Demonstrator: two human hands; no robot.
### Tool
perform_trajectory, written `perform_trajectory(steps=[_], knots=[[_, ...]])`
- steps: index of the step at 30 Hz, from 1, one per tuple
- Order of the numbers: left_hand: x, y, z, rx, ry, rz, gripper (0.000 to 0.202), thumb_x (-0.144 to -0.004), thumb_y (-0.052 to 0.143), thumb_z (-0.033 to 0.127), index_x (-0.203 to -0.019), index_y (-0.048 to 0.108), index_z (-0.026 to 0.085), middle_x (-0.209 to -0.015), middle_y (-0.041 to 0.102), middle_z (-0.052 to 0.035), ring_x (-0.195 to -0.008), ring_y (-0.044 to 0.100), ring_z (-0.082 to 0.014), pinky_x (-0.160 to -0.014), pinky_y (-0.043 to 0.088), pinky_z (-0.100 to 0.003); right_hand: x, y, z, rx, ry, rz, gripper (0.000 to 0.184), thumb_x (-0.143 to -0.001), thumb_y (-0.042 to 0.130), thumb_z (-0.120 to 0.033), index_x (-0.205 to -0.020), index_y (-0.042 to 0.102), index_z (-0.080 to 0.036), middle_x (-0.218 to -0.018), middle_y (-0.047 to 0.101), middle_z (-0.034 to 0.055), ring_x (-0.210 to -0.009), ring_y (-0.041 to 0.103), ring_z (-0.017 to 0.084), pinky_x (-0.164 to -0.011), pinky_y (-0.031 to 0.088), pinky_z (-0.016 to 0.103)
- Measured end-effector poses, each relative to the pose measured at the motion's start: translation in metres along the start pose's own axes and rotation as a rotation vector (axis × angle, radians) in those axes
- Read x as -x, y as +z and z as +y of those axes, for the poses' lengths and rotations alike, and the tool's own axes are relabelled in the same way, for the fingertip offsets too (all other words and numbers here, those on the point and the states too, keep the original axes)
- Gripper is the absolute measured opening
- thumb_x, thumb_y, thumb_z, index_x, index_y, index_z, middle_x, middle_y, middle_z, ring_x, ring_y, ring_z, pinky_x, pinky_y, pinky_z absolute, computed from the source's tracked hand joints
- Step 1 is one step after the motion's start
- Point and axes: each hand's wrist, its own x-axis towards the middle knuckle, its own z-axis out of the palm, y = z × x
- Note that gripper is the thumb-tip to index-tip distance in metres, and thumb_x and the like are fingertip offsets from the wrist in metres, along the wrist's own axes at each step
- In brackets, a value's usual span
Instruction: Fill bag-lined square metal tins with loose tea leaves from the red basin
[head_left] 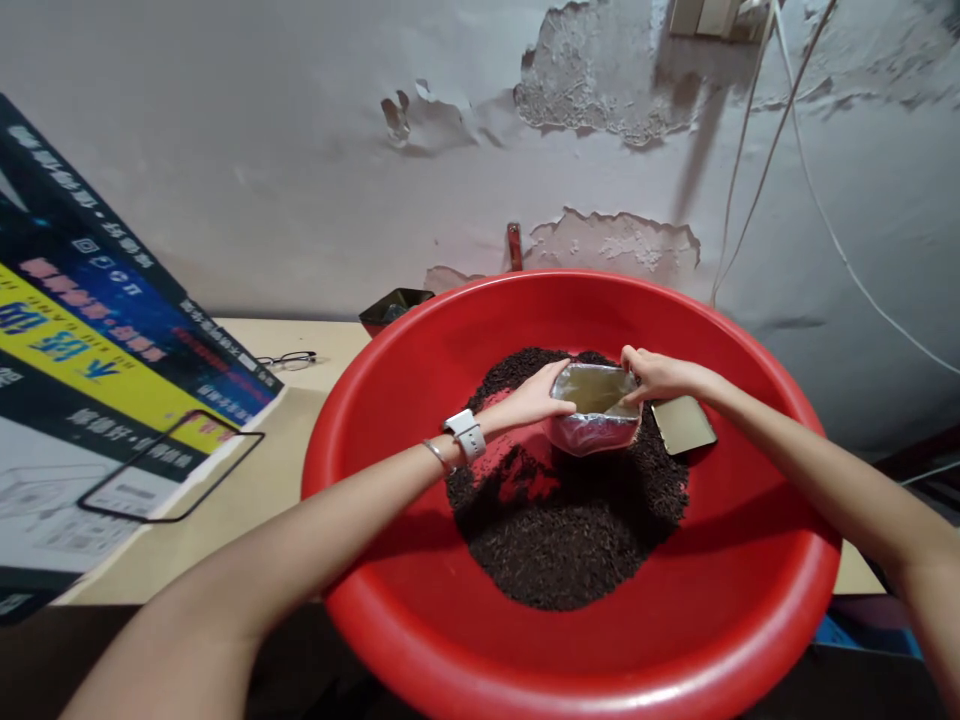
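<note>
A wide red basin [397,610] holds loose dark bits [562,560] that look like tea leaves. Above them is an open, shiny, foil-like container [596,435] with a squarish mouth and a yellowish inside. My left hand [536,396] grips its left side, the thumb along the near rim. At the right rim, my right hand [654,376] pinches the edge with fingers bent over it. What lies at the container's bottom is hard to make out. Just right of it, a pale gold lid-like piece [684,424] with rounded corners rests in the basin, partly on the dark bits.
A large printed carton [112,400] leans at the left on the pale tabletop [277,470]. Eyeglasses [289,358] and a small dark container [394,305] lie behind. White cables [806,150] hang along the peeling wall [300,150] on the right.
</note>
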Motion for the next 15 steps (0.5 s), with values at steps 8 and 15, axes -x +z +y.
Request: perform_trajectory(steps=[8, 15], knots=[[0.010, 0.021, 0.002, 0.366, -0.302, 0.013, 0.072, -0.062, 0.051, 0.019, -0.133, 0.035, 0.019, -0.133, 0.050, -0.0115, -0.120, 0.050, -0.0276, -0.094, 0.049, -0.039, -0.021, 0.038, -0.005, -0.082, 0.142, 0.004, 0.055, -0.070, 0.066, -0.032, -0.117, 0.039, -0.018, -0.113, 0.058, 0.0183, -0.102, 0.058, 0.032, -0.077, 0.046, 0.036], [0.001, -0.003, 0.000, 0.078, -0.312, 0.144, 0.088, -0.066, 0.057, 0.019, -0.146, 0.021, 0.011, -0.137, 0.048, -0.0192, -0.111, 0.057, -0.0294, -0.091, 0.049, -0.042, -0.015, 0.013, 0.006, -0.575, 0.156, 0.020, 0.048, -0.090, 0.033, -0.059, -0.111, 0.045, -0.018, -0.114, 0.060, 0.0149, -0.088, 0.063, 0.022, -0.072, 0.050, 0.031]])
